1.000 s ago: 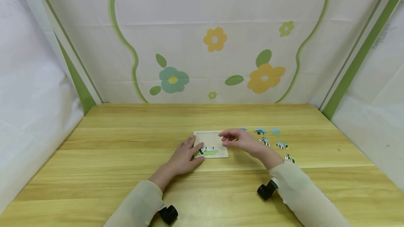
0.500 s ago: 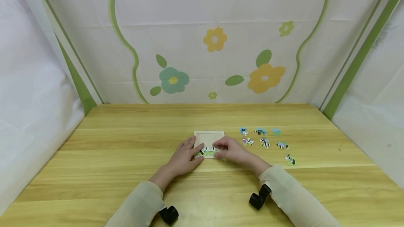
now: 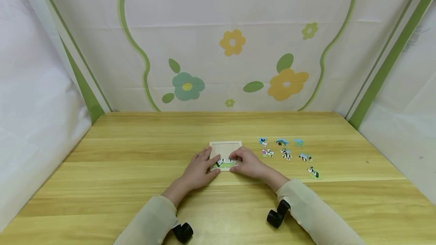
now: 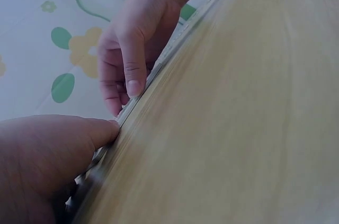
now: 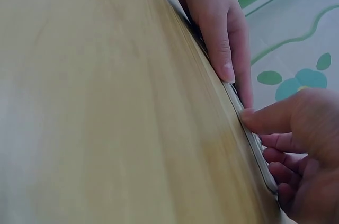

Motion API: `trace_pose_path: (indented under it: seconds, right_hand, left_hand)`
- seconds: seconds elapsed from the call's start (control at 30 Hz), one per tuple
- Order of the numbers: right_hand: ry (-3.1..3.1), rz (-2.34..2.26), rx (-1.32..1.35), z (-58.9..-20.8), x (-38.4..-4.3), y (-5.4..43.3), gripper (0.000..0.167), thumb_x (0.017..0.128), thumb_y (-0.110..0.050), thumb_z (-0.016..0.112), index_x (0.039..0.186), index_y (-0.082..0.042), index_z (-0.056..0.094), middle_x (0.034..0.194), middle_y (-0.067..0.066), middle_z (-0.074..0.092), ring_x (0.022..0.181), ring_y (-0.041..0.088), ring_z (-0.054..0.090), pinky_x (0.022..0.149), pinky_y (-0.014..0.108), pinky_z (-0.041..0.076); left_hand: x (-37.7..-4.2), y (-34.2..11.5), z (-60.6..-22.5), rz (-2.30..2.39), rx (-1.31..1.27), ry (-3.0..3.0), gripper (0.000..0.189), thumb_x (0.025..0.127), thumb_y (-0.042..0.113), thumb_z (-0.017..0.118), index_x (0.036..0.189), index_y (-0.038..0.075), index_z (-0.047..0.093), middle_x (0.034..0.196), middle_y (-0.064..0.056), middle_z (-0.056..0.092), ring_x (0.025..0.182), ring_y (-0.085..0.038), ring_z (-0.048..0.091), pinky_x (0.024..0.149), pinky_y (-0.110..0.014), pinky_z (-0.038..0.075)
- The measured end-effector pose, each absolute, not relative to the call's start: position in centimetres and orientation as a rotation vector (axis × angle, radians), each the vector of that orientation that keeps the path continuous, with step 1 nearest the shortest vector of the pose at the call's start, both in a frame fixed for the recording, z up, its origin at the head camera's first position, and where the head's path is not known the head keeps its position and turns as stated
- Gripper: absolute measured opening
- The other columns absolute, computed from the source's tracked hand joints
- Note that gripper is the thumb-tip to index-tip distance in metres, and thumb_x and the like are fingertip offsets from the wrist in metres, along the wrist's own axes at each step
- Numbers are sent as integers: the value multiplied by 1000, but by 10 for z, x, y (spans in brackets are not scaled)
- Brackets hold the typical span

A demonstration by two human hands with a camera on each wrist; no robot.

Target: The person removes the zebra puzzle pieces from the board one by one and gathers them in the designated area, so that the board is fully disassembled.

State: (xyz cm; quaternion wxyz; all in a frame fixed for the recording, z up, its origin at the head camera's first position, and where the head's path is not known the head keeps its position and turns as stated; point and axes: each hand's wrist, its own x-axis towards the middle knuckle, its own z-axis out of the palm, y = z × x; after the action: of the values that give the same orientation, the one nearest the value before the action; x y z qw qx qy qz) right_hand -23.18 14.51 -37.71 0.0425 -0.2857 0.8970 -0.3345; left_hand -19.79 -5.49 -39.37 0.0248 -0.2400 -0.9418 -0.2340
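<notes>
A square wooden puzzle board (image 3: 223, 150) with a raised rim lies on the table. Along its near side are joined puzzle pieces (image 3: 225, 163) showing zebra stripes over green. My left hand (image 3: 197, 169) rests on the board's left edge, fingers extended and thumb at the near rim. Over the near right corner, my right hand (image 3: 250, 163) has its fingers curled and pinches a puzzle piece, mostly hidden by the fingers. In the right wrist view, the right thumb (image 5: 259, 121) touches the board's edge. Both wrist views see the board almost edge-on.
Several loose puzzle pieces lie to the right of the board, among them a striped one (image 3: 286, 154), a blue one (image 3: 298, 142) and a black-white-green one (image 3: 313, 172). A patterned cloth (image 3: 218, 67) hangs behind the wooden table (image 3: 136, 135).
My right hand has moved left and nearer, from the board's right edge to its near right corner, uncovering loose pieces behind it. In the last half second it barely shifts. The left hand stays put.
</notes>
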Motion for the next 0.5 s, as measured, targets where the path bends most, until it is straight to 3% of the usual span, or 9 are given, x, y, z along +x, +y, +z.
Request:
trace_pose_path:
  seconds: [0.5]
  right_hand:
    - [2624,-1215,-767,-382,-233,146,24,74,-3,66,96,-2,57,81,2,51,68,14,44,60,26,39]
  left_hand:
    - [-197,-55,-394,-735,-745,-2909,48,87,36,48,129,12,43,137,-20,20,125,-32,16,97,-49,14]
